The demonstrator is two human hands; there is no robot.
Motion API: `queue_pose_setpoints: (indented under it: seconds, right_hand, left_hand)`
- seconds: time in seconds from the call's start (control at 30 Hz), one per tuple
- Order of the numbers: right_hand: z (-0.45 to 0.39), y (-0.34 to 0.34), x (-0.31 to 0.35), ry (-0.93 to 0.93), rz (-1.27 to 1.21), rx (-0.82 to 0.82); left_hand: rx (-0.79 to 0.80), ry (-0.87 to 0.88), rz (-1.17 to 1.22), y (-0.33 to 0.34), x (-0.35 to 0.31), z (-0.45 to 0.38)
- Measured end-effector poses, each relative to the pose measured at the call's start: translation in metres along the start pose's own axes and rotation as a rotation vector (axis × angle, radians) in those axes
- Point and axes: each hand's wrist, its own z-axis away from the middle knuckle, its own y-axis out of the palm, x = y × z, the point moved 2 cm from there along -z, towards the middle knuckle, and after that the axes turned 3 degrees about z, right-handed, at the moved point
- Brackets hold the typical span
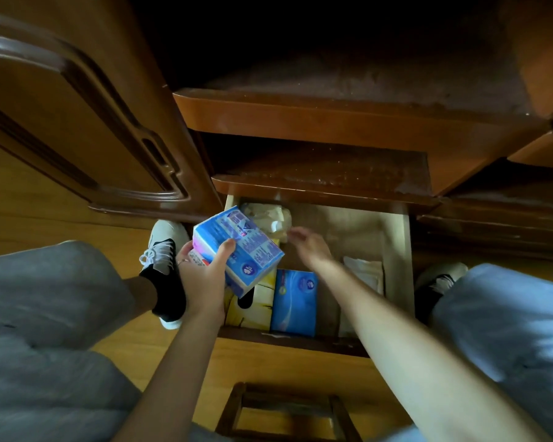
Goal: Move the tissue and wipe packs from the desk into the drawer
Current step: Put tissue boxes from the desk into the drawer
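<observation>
My left hand (205, 275) grips a blue and white tissue pack (240, 247) and holds it tilted over the left side of the open drawer (396, 250). My right hand (307, 244) reaches into the drawer with fingers relaxed and holds nothing; it is blurred. Inside the drawer lie a blue pack (296, 301), a yellow pack (253, 307) partly under the held one, a pale crumpled pack (268, 215) at the back and a white pack (364, 275) on the right.
Two wooden shelves (332, 122) jut out above the drawer. A cabinet door (61, 122) stands at the left. My knees and shoes flank the drawer on a wooden floor. A wooden stool frame (284, 409) lies below.
</observation>
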Motion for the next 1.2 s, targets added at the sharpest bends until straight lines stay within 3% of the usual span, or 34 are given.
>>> queue_pose_setpoints:
  seconds: [0.07, 0.13, 0.33, 0.47, 0.67, 0.93, 1.03, 1.2]
  right_hand:
    - [-0.013, 0.011, 0.010, 0.041, -0.006, 0.090]
    - [-0.025, 0.019, 0.013, 0.115, 0.058, 0.066]
    - [-0.023, -0.028, -0.020, 0.320, 0.207, -0.328]
    - [0.017, -0.079, -0.068, 0.497, 0.122, -0.555]
    - [0.026, -0.076, -0.073, 0.423, 0.250, -0.497]
    - [0.017, -0.088, -0.066, 0.300, 0.452, -0.612]
    - [0.011, -0.082, -0.063, 0.169, 0.623, -0.551]
    - [0.017, -0.068, -0.070, 0.211, 0.982, -0.407]
  left_hand:
    - [-0.006, -0.013, 0.012, -0.002, 0.000, -0.003]
    - [-0.016, -0.019, 0.033, -0.003, -0.001, -0.007]
    - [-0.006, -0.008, 0.034, 0.011, -0.003, -0.015]
    - [0.054, 0.023, 0.005, 0.032, 0.001, -0.009]
    - [0.081, 0.048, -0.051, 0.039, 0.008, 0.003]
    - [0.024, 0.026, -0.073, 0.029, 0.010, -0.001]
    - [0.020, 0.029, -0.070, 0.025, 0.011, -0.002]
    - [0.022, 0.015, -0.056, 0.027, 0.009, -0.004]
